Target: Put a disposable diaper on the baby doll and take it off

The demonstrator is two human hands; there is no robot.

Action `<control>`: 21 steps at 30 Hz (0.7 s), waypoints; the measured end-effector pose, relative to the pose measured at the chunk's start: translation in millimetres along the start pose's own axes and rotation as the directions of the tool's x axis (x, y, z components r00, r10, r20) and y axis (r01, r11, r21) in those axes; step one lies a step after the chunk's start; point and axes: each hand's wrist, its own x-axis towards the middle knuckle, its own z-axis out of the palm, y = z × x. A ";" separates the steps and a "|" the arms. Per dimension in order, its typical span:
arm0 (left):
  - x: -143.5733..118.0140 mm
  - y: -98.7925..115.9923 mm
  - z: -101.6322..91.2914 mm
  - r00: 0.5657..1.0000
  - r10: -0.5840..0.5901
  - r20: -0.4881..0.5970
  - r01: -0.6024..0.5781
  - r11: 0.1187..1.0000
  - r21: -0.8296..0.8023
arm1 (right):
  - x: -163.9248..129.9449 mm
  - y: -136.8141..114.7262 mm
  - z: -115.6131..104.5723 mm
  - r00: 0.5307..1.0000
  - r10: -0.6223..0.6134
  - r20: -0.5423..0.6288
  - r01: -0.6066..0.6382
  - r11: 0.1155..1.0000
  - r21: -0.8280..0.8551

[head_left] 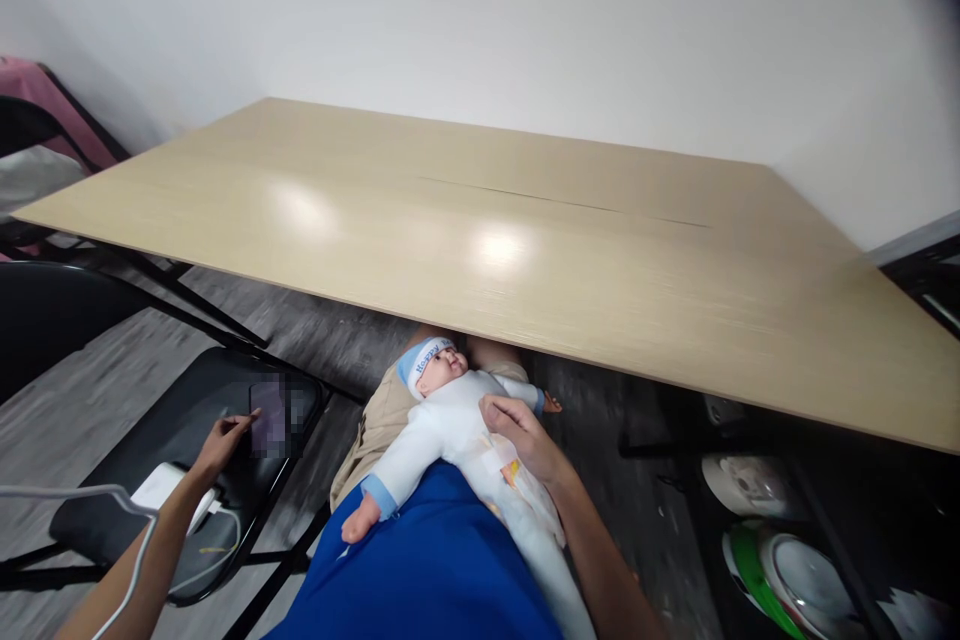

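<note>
A baby doll [457, 410] lies on its back across my lap, in a white suit with blue cuffs and a blue-and-white cap with lettering. Over its chest and belly rests my right hand [521, 435], fingers curled closed; whatever is inside them, if anything, is hidden. A pale, see-through patch with orange print shows on the doll's suit beside that hand. To the left, my left hand [229, 440] reaches over a black chair seat [142, 440]. Its thumb and fingers pinch the near edge of a flat, phone-like rectangle [268, 417], partly blurred out by pixels.
A wooden table [375, 220] spans the front, its near edge above my knees. On the chair seat sits a white power adapter [161, 488] with a white cable [139, 560] passing over my left forearm. Below right are round containers, one green-rimmed [757, 580].
</note>
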 end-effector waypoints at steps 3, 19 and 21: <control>-13.5 -0.5 -2.0 0.997 -0.005 0.077 0.011 0.997 -0.074 | 0.7 0.2 -0.3 1.000 0.001 -0.002 -0.001 1.000 -0.005; -37.2 -4.8 5.6 0.993 -0.058 0.100 0.073 0.985 -0.155 | 0.6 6.0 -0.7 1.000 0.000 -0.007 0.000 1.000 0.017; -37.3 -3.8 6.2 0.993 -0.055 0.100 0.070 0.986 -0.153 | 0.1 6.5 -0.7 1.000 0.004 -0.008 -0.003 1.000 0.020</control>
